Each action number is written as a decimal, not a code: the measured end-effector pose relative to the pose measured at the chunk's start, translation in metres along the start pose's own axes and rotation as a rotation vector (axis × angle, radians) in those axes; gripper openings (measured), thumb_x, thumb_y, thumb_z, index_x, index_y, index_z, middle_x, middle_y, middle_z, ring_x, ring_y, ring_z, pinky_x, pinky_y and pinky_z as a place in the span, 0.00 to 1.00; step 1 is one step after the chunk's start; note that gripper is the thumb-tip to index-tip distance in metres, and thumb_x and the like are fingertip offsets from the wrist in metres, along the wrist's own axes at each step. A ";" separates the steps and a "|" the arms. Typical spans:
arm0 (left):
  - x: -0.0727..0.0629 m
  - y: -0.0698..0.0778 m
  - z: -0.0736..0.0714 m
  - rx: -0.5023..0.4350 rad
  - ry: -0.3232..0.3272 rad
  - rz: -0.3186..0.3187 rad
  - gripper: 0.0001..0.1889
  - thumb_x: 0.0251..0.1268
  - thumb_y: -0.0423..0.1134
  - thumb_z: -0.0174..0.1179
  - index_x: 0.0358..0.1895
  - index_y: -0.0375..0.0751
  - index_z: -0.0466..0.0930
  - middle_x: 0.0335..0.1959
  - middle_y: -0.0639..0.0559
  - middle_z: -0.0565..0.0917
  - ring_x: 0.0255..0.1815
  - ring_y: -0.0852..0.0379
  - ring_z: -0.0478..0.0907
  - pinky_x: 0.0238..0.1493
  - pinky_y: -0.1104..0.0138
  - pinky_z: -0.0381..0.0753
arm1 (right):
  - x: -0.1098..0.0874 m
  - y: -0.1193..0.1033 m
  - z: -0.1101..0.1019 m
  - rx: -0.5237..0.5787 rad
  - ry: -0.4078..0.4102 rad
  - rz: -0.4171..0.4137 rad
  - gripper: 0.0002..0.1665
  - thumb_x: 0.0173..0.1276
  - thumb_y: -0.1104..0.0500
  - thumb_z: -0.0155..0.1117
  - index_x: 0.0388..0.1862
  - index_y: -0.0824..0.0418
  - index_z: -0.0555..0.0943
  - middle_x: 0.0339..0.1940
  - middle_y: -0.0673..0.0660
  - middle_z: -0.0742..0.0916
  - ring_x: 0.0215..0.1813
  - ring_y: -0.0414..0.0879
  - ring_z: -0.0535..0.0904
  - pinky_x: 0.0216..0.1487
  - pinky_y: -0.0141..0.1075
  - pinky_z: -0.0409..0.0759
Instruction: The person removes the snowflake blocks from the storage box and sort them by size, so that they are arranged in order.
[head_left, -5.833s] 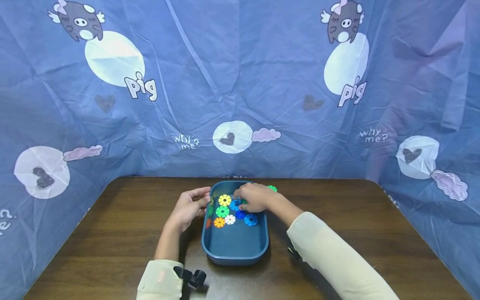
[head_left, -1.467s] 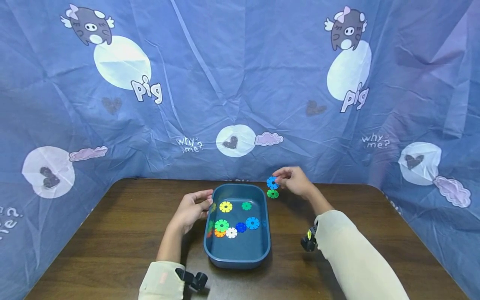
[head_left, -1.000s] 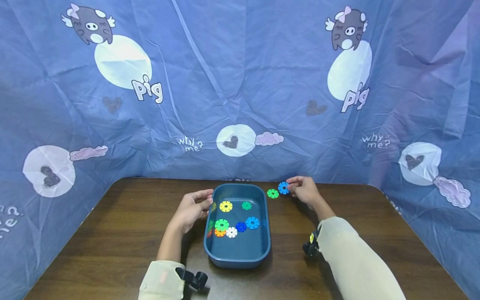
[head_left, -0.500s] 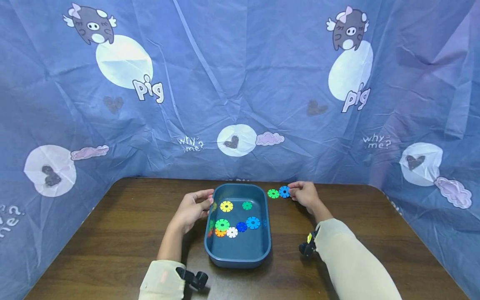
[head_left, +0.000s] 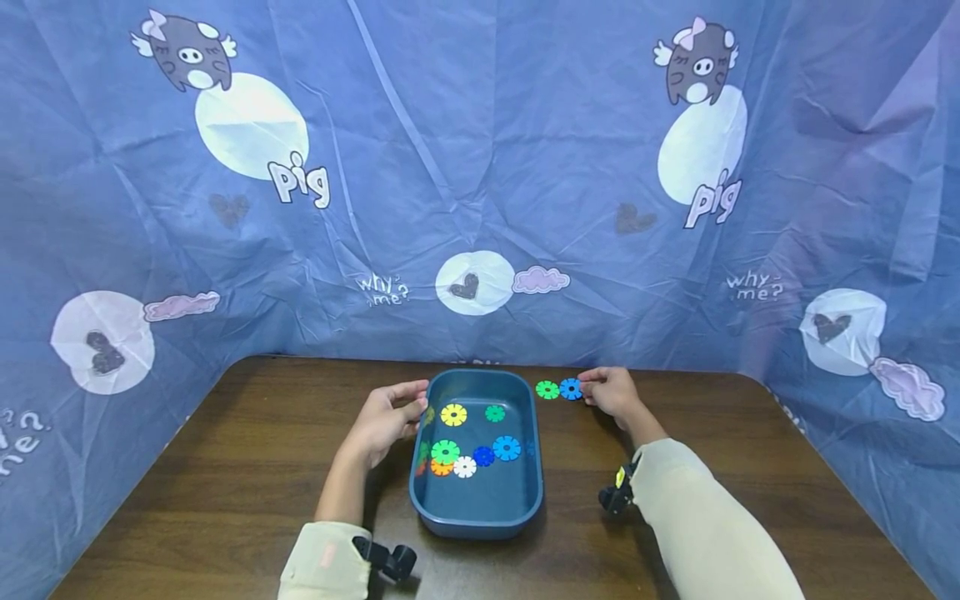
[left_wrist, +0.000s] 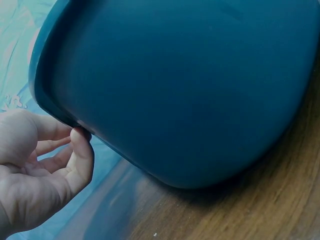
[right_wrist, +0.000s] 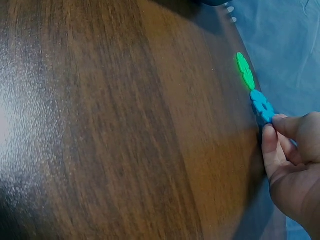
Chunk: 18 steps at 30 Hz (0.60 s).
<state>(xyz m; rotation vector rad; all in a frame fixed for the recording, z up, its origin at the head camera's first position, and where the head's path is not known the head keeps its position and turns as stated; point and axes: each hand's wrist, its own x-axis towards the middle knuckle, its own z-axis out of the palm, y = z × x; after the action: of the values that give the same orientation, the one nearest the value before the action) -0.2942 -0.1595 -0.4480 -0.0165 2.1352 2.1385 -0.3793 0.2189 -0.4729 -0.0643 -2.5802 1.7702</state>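
Note:
My right hand point(head_left: 613, 393) pinches the edge of a blue snowflake building disc point(head_left: 571, 388) between thumb and fingers. The disc lies low at the table's far side, right beside a green snowflake disc point(head_left: 547, 390); in the right wrist view the blue disc point(right_wrist: 262, 106) and green disc point(right_wrist: 245, 71) line up end to end. My left hand point(head_left: 382, 421) holds the left rim of a dark blue plastic tray point(head_left: 476, 528), thumb and fingertips at its edge in the left wrist view. Inside the tray lie several more discs, among them a yellow one point(head_left: 453, 415) and a white one point(head_left: 464, 467).
In the tray, a green disc point(head_left: 445, 452) overlaps an orange one point(head_left: 441, 469). Beneath everything is a brown wooden table point(head_left: 225, 483). A blue printed cloth point(head_left: 480, 167) hangs behind its far edge. Both wrists wear a black camera mount.
My right hand has carried the blue disc out of the tray, then down to the right of the green disc. The discs left in the tray have shifted. My left hand stays on the tray.

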 end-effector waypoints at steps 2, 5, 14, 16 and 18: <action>0.000 0.000 0.000 0.001 0.000 -0.001 0.20 0.76 0.26 0.54 0.67 0.30 0.75 0.55 0.38 0.77 0.45 0.56 0.80 0.38 0.68 0.84 | 0.000 0.000 -0.001 -0.003 0.003 -0.001 0.12 0.71 0.74 0.59 0.51 0.80 0.81 0.33 0.58 0.87 0.32 0.39 0.80 0.33 0.30 0.83; 0.001 0.000 0.000 0.005 0.001 0.000 0.20 0.76 0.26 0.55 0.68 0.30 0.75 0.56 0.37 0.77 0.46 0.55 0.80 0.39 0.68 0.84 | 0.000 0.001 -0.002 -0.004 0.005 0.001 0.12 0.70 0.74 0.60 0.51 0.80 0.81 0.33 0.58 0.87 0.32 0.39 0.80 0.33 0.29 0.83; 0.002 -0.002 0.000 0.018 0.011 0.006 0.19 0.76 0.27 0.55 0.67 0.31 0.76 0.55 0.37 0.78 0.46 0.54 0.80 0.38 0.67 0.84 | -0.002 0.000 -0.003 -0.005 -0.009 -0.003 0.14 0.72 0.75 0.57 0.53 0.82 0.80 0.41 0.67 0.88 0.33 0.39 0.80 0.34 0.29 0.84; 0.001 -0.002 0.000 0.018 0.014 0.007 0.19 0.76 0.27 0.55 0.67 0.31 0.76 0.55 0.37 0.78 0.46 0.54 0.80 0.39 0.67 0.84 | -0.002 0.000 -0.005 0.007 -0.019 -0.003 0.14 0.72 0.75 0.57 0.54 0.81 0.80 0.42 0.67 0.88 0.34 0.39 0.81 0.35 0.29 0.84; 0.001 -0.001 0.000 0.020 0.012 0.007 0.19 0.76 0.27 0.55 0.67 0.31 0.76 0.56 0.37 0.77 0.46 0.53 0.80 0.40 0.66 0.84 | -0.003 -0.001 -0.006 0.023 -0.032 -0.001 0.15 0.72 0.75 0.57 0.55 0.81 0.79 0.43 0.68 0.87 0.35 0.40 0.81 0.36 0.30 0.84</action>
<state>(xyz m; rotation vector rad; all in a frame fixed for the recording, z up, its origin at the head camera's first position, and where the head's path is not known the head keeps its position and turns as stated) -0.2949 -0.1591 -0.4495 -0.0207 2.1664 2.1257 -0.3765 0.2239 -0.4696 -0.0353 -2.5804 1.8156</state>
